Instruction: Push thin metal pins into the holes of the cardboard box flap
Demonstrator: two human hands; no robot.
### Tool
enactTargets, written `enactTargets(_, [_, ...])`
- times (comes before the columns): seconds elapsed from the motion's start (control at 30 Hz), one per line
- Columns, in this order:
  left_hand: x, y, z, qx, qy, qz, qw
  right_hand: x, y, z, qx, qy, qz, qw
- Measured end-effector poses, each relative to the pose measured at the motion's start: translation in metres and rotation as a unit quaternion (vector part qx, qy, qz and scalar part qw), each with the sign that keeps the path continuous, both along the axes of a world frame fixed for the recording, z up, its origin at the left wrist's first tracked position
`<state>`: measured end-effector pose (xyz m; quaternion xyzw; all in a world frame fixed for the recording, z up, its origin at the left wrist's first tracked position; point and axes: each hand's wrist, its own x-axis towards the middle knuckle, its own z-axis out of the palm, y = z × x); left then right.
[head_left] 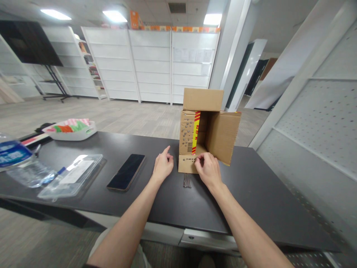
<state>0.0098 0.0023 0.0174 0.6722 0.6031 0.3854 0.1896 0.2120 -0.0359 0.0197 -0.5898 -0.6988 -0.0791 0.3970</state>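
Note:
An opened cardboard box [187, 134] stands on the dark table, its flaps spread and a red and yellow tape strip [196, 130] down its front. Several round metal heads dot the panel left of the tape. The lower flap [185, 165] has a row of small dark holes and one round head. My right hand [208, 169] is closed in a pinch against this flap, at the right end of the holes; whatever sits between the fingertips is hidden. Left of the box, my left hand [164, 163] hovers with index finger stretched out, holding nothing. Several thin metal nails or screws [186, 181] lie below the flap.
A phone [126, 172] lies left of my left hand. Farther left are a clear plastic case [73, 176], a water bottle [25, 160] and a white basket [74, 134] with colourful contents. A perforated white panel [320, 130] rises along the right side.

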Motion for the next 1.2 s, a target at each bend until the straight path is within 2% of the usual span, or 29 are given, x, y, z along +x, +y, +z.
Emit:
enactTargets(0.2, [0.0006, -0.0021, 0.0027, -0.002, 0.001, 0.002, 1.000, -0.0006, -0.0015, 0.0016, 0.001, 0.020, 0.029, 0.999])
enactTargets(0.47, [0.0002, 0.0005, -0.0016, 0.010, 0.003, -0.003, 1.000, -0.0008, -0.0043, 0.0034, -0.014, 0.011, 0.063, 0.998])
enactTargets(0.77, [0.0004, 0.0000, 0.0003, 0.002, 0.004, 0.003, 1.000, 0.0009, -0.0031, 0.0012, -0.018, -0.008, 0.066, 0.998])
enactTargets(1.2, [0.0002, -0.0005, 0.0008, 0.001, 0.005, 0.000, 1.000, 0.0013, -0.0029, -0.0003, 0.019, 0.024, 0.071, 0.997])
